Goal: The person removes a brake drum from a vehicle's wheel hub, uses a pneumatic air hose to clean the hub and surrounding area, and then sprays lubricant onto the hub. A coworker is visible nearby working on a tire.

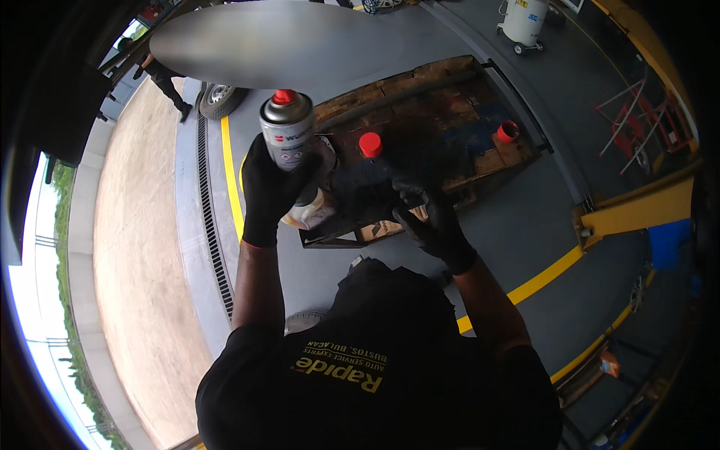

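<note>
Right of the spray can (289, 131) (held) stands a red cap (370, 145).

A silver, red-nozzled spray can (288, 129) is gripped in the gloved left hand (271, 184); the gloved right hand (439, 229), fingers (411, 192) half curled, is held near a red cap (370, 145) on a stained worktable (409, 88).

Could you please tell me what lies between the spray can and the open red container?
In the head view, a round red cap lies between them.
</note>
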`<state>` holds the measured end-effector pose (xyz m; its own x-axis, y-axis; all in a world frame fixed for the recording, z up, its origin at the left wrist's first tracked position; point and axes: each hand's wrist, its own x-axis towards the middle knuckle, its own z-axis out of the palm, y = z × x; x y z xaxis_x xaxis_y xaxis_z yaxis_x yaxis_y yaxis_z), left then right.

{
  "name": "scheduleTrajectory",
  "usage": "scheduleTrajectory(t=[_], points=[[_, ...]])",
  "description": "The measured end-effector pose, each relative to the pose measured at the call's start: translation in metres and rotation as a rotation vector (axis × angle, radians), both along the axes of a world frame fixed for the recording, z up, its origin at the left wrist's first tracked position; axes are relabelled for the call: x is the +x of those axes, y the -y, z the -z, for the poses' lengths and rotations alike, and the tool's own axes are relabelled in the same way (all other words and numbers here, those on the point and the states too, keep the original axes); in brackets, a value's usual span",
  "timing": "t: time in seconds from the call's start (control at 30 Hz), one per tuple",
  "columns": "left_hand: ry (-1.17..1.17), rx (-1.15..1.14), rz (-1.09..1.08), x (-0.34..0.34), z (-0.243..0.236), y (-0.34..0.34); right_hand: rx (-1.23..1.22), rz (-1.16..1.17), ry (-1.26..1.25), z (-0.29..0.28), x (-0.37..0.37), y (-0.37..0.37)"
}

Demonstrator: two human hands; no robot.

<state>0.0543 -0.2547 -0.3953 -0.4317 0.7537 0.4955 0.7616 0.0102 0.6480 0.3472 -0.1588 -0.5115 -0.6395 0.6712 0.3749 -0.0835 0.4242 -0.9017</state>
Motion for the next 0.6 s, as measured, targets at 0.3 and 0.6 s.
scheduleTrajectory(t=[0.3, 0.6], points=[[-0.074, -0.53, 0.553, 0.191, 0.147, -0.014, -0.558, 0.238, -0.211, 0.054, 0.074, -0.059], [-0.415, -0.208, 0.202, 0.121, 0.231, -0.034, -0.663, 0.566, -0.174, 0.103, 0.286, -0.061]])
